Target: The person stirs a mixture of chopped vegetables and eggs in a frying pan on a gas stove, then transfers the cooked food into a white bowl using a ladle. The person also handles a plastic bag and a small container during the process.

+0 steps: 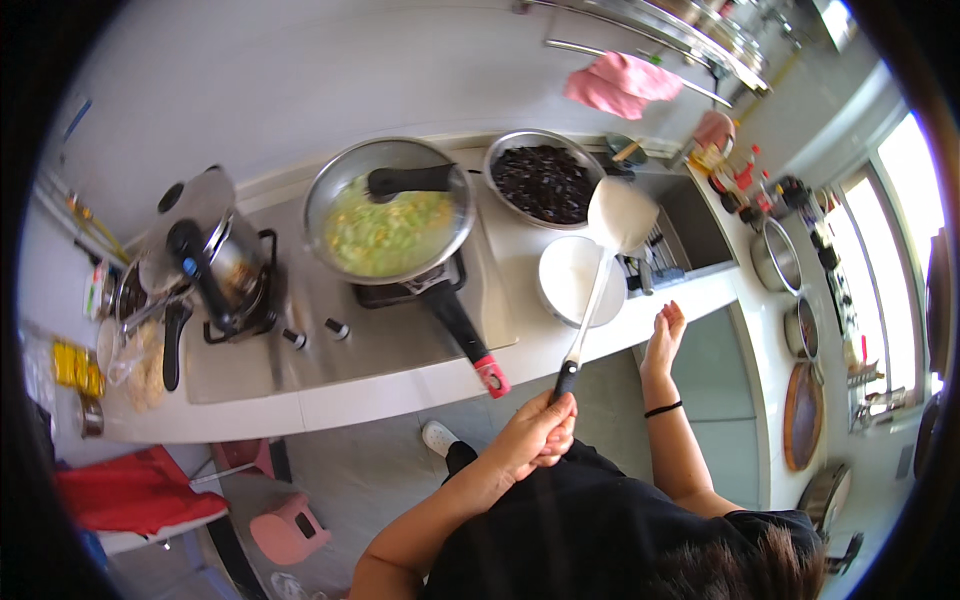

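My left hand (538,439) grips the black handle of a wok turner (589,319), raised in front of me. Its pale, wide blade, a little blurred, is up over the counter between a white bowl (568,279) and the sink (694,217). Held out to the right near the counter's front edge, my right hand (663,337) is empty, its fingers extended. A frying pan (457,322) stands on the hob, its black handle with a red tip jutting past the counter edge. Its glass lid (337,169) covers yellow-green chopped food (390,232).
A steel basin of dark, wet food pieces (544,184) stands behind the bowl. A pressure cooker (240,255) occupies the left burner. Steel pots (776,255) and a wooden board (802,416) line the right counter. On the floor is a pink stool (289,529).
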Demonstrator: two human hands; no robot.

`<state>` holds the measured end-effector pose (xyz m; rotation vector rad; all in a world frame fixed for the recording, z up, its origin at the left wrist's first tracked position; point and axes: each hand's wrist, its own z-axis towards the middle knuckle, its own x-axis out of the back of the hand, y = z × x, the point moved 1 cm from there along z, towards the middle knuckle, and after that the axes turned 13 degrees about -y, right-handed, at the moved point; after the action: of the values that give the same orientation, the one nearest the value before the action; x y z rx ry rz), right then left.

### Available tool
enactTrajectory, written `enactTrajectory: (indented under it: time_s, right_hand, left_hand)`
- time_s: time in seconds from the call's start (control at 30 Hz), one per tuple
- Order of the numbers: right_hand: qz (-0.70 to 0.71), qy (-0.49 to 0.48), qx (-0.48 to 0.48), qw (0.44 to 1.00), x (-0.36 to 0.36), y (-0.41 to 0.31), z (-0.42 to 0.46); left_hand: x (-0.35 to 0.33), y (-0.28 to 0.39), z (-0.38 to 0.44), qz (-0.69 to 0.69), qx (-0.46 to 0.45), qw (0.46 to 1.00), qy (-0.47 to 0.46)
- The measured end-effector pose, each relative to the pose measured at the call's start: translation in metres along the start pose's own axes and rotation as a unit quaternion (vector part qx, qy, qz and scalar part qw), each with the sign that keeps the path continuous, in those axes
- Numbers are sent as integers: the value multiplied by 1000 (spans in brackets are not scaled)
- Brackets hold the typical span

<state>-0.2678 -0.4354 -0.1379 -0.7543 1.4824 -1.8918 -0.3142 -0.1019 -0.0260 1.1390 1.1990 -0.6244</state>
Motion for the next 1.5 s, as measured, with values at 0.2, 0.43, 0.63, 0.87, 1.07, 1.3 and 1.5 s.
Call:
enactTrajectory:
  time_s: [0.2,0.43,0.63,0.87,1.07,1.3,1.5]
  right_hand:
    - [-55,-25,-30,998,45,3,-15]
    - [-21,-95,-116,988,83,38,-42]
    - [-30,-193,-189,962,119,47,-68]
    - [-14,-257,-247,934,142,64,-101]
    - [80,-262,-270,923,130,56,-123]
    - [132,-262,-303,907,90,-1,-146]
    - [-32,-192,-228,954,93,-35,-159]
  left_hand:
    - [46,-42,52,-22,12,993,116]
    - [63,-25,66,18,65,982,177]
    - [65,-21,71,-37,-78,987,139]
    - [75,-60,65,-72,-184,971,136]
    - [144,-91,33,-153,-124,953,231]
    - [151,-113,37,-116,27,945,304]
    - [174,-119,56,-145,83,957,236]
